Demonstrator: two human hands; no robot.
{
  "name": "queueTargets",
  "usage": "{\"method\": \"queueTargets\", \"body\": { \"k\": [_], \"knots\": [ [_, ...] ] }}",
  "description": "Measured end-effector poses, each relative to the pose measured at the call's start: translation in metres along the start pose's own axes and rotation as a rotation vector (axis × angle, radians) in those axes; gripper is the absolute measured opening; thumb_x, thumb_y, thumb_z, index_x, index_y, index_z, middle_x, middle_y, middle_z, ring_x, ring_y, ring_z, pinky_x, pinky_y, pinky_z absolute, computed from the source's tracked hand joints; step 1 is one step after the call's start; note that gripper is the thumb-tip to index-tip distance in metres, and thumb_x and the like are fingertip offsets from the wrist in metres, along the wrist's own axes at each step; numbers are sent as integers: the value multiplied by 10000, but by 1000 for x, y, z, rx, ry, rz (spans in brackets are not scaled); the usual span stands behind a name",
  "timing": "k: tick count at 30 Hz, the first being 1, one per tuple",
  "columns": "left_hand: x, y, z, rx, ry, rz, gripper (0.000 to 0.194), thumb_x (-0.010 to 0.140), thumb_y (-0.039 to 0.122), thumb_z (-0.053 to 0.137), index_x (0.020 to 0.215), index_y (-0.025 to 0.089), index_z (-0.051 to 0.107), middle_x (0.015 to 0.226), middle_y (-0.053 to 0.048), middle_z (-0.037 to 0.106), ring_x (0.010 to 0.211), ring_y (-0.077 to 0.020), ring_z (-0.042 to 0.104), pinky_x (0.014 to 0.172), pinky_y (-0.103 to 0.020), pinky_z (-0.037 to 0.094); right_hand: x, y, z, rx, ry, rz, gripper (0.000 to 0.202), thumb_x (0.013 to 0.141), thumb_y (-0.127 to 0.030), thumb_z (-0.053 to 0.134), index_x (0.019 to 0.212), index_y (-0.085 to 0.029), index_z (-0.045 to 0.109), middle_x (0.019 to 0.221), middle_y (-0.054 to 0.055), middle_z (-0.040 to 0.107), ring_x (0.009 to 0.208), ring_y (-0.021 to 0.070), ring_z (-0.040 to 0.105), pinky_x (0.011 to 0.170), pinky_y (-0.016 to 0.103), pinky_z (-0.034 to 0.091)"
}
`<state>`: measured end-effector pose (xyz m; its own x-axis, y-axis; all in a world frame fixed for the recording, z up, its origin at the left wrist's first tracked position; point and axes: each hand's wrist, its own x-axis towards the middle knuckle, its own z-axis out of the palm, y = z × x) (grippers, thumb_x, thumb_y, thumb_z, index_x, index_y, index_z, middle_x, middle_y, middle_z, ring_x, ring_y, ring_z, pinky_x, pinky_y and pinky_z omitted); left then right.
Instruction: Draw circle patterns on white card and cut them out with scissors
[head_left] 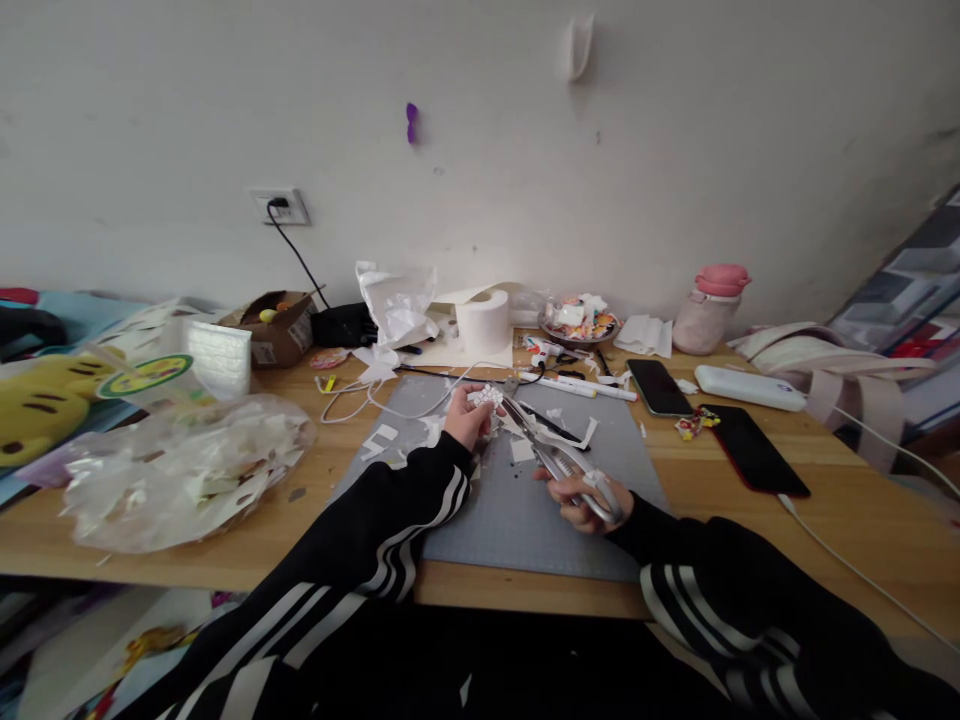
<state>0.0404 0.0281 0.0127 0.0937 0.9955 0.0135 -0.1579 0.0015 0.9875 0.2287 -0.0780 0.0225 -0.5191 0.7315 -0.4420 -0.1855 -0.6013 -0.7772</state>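
Note:
Over the grey cutting mat (pixel 517 530), my left hand (pixel 465 420) pinches a small white piece with a honeycomb pattern of dark lines (pixel 486 396). My right hand (pixel 576 498) is wrapped around the handles of grey scissors (pixel 556 462). Their blades reach up and left to the right edge of the white piece; whether they touch it I cannot tell. White paper scraps (pixel 379 440) lie on the mat beside my left hand, and a small square scrap (pixel 522 450) rests under the blades.
A plastic bag of scraps (pixel 187 480) lies left. Behind the mat stand a paper roll (pixel 482 322), a glue gun (pixel 546 350) and a heaped bowl (pixel 581 325). Markers (pixel 577 385) cross the mat's back edge. On the right are two phones (pixel 759 452) and a pink-lidded bottle (pixel 709 315).

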Motion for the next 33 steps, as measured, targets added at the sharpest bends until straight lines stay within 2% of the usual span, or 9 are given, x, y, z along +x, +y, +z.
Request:
{"method": "queueTargets", "body": {
  "k": [18,25,33],
  "knots": [
    [-1,-3,2,62,-149,-123,170,922,278,550,974,118,574,741,24,578,490,-45,492,423,-158,421,-3,-3,5,-26,45,2,407,472,-318,774,817,-217,583,476,-133,338,318,-10,157,348,163,17],
    [-1,-2,2,79,-133,-141,178,923,284,548,987,120,573,759,18,579,513,-52,505,441,-167,435,-9,-7,12,-11,53,-21,406,447,-316,818,772,-221,594,470,-118,340,326,-7,146,355,196,-6],
    [0,-5,3,60,-88,-144,205,930,312,532,990,121,573,759,16,578,520,-57,509,451,-177,443,-5,-4,6,-10,11,-10,418,479,-305,805,823,-212,586,461,-131,357,324,-10,152,341,177,18]
  ]
}}
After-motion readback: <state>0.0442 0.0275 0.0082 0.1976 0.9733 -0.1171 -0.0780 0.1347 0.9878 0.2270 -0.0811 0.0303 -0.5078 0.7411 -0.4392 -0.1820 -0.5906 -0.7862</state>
